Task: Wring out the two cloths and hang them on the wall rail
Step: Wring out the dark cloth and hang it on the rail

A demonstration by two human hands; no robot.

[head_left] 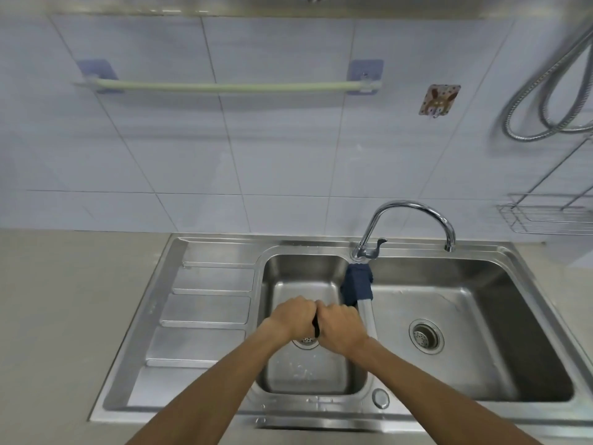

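Note:
My left hand (293,317) and my right hand (341,327) are fisted side by side over the small left basin (279,274) of the steel sink. Both grip a dark cloth (316,329), of which only a thin strip shows between the fists. A second, dark blue cloth (357,284) hangs over the divider between the two basins, just beyond my right hand and below the tap's base. The pale green wall rail (224,88) runs across the tiled wall above, held by two blue pads, with nothing on it.
A chrome swan-neck tap (414,208) arches over the large right basin (481,284), which has a drain (426,336). A ribbed draining board (205,309) lies on the left. On the right wall hang a wire rack (545,216), a metal shower hose (545,101) and a sticker hook (438,99).

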